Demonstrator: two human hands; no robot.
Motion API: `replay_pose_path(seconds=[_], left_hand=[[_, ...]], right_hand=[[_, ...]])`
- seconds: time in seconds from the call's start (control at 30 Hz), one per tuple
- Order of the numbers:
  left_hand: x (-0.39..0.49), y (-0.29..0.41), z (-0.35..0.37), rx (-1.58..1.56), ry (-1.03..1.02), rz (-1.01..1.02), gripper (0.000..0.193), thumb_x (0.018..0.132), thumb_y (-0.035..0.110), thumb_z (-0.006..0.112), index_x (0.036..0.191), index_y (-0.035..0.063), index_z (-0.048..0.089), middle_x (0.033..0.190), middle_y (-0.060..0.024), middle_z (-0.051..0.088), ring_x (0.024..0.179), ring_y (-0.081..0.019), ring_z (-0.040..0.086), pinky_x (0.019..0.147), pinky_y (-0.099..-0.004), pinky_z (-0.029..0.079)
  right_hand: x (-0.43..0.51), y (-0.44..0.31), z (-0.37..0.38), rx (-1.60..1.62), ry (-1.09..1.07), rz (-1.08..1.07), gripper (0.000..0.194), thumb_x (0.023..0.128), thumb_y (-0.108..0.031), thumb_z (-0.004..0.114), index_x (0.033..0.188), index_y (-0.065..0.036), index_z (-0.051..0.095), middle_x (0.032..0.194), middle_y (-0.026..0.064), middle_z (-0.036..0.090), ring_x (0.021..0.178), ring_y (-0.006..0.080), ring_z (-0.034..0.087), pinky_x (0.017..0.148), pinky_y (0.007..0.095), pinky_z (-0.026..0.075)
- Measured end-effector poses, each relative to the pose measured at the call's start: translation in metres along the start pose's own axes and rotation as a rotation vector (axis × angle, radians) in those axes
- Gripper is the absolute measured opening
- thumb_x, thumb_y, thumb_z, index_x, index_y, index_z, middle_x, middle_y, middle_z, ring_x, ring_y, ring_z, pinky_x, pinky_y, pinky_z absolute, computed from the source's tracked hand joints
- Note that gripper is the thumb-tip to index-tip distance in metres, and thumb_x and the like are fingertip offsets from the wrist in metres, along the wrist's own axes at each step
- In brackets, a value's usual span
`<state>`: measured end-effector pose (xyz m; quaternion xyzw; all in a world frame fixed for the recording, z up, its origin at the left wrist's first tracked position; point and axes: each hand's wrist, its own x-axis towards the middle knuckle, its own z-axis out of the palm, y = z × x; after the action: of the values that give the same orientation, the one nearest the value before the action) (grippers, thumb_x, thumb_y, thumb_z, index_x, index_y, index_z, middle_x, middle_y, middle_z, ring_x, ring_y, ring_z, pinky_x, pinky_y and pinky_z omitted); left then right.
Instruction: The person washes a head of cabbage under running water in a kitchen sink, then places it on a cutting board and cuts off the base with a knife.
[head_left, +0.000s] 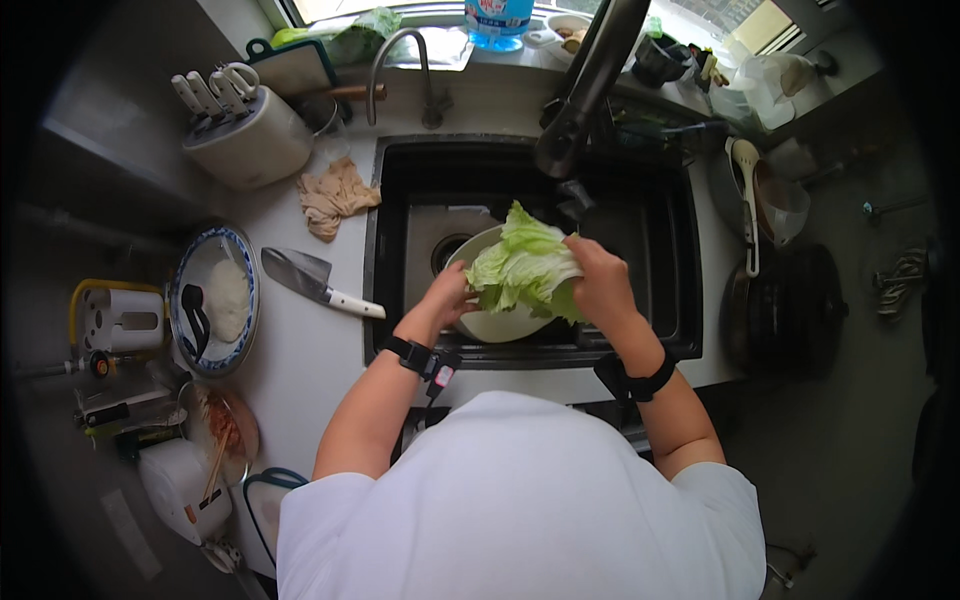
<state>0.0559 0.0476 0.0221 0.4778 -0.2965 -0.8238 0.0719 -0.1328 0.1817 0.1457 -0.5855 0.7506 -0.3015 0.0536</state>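
Observation:
Pale green cabbage leaves (517, 259) with a whitish rib are stretched between my hands over a white bowl (499, 330). On the right, my right hand (602, 281) grips the rib end. My left hand (448, 291) pinches the left edge of the leaves, close to the bowl's rim; its fingertips are partly hidden. The bowl sits in a dark sink (649, 225), beside a round drain (448, 251). Above the sink hangs a dark faucet (562, 146). The leaves cover much of the bowl's inside.
A cleaver (319, 281) lies left of the sink, its handle reaching the edge. Beyond it are a tan cloth (337, 196) and a knife block (255, 142). A blue-rimmed basin (253, 315) holds dough (227, 300). Chopsticks (216, 465) rest in a bowl of reddish food. A dark pot (787, 311) stands right.

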Motion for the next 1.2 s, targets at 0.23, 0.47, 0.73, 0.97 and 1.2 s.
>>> replay_pose_path(seconds=[0.23, 0.47, 0.73, 0.97, 1.2], left_hand=[[-0.050, 0.040, 0.014, 0.631, -0.218, 1.008, 0.076, 0.079, 0.004, 0.058, 0.148, 0.0002, 0.025, 0.147, -0.0195, 0.038, 0.139, -0.0315, 0.033, 0.113, -0.0452, 0.028], [-0.069, 0.040, 0.063, 1.239, -0.027, 1.307, 0.087, 0.067, 0.015, 0.080, 0.141, 0.0047, 0.036, 0.141, -0.0193, 0.043, 0.135, -0.0392, 0.036, 0.113, -0.0494, 0.028], [-0.044, 0.043, 0.064, 1.117, 0.059, 1.513, 0.045, 0.069, 0.003, 0.071, 0.113, 0.0065, 0.063, 0.111, -0.0119, 0.067, 0.119, -0.0370, 0.054, 0.106, -0.0480, 0.038], [-0.038, 0.033, 0.061, 0.807, 0.092, 1.407, 0.032, 0.072, 0.002, 0.071, 0.105, 0.0048, 0.069, 0.098, -0.0128, 0.072, 0.085, -0.0284, 0.070, 0.077, -0.0344, 0.055], [-0.034, 0.027, 0.050, 0.562, 0.015, 1.254, 0.038, 0.089, 0.030, 0.071, 0.109, -0.0015, 0.066, 0.103, -0.0098, 0.071, 0.093, -0.0153, 0.067, 0.082, -0.0287, 0.052]], right_hand=[[0.002, 0.004, -0.001, 0.088, -0.047, -0.024, 0.039, 0.072, 0.007, 0.060, 0.110, 0.002, 0.063, 0.105, 0.0203, 0.067, 0.093, 0.0365, 0.067, 0.081, 0.0375, 0.055], [0.006, -0.019, -0.008, 0.187, -0.038, -0.035, 0.037, 0.072, 0.003, 0.063, 0.108, -0.002, 0.062, 0.105, 0.0194, 0.066, 0.091, 0.0386, 0.065, 0.079, 0.0420, 0.055], [0.012, -0.026, -0.015, 0.229, -0.122, -0.029, 0.037, 0.072, 0.002, 0.064, 0.109, -0.001, 0.061, 0.101, 0.0216, 0.065, 0.090, 0.0410, 0.063, 0.077, 0.0438, 0.053], [0.019, -0.031, -0.030, 0.337, -0.254, 0.013, 0.041, 0.077, -0.012, 0.072, 0.115, -0.001, 0.061, 0.100, 0.0194, 0.067, 0.089, 0.0360, 0.066, 0.079, 0.0396, 0.053], [0.026, -0.010, -0.029, 0.732, -0.372, 0.384, 0.030, 0.097, -0.017, 0.055, 0.121, 0.001, 0.060, 0.100, 0.0093, 0.068, 0.089, 0.0168, 0.067, 0.078, 0.0294, 0.057]])
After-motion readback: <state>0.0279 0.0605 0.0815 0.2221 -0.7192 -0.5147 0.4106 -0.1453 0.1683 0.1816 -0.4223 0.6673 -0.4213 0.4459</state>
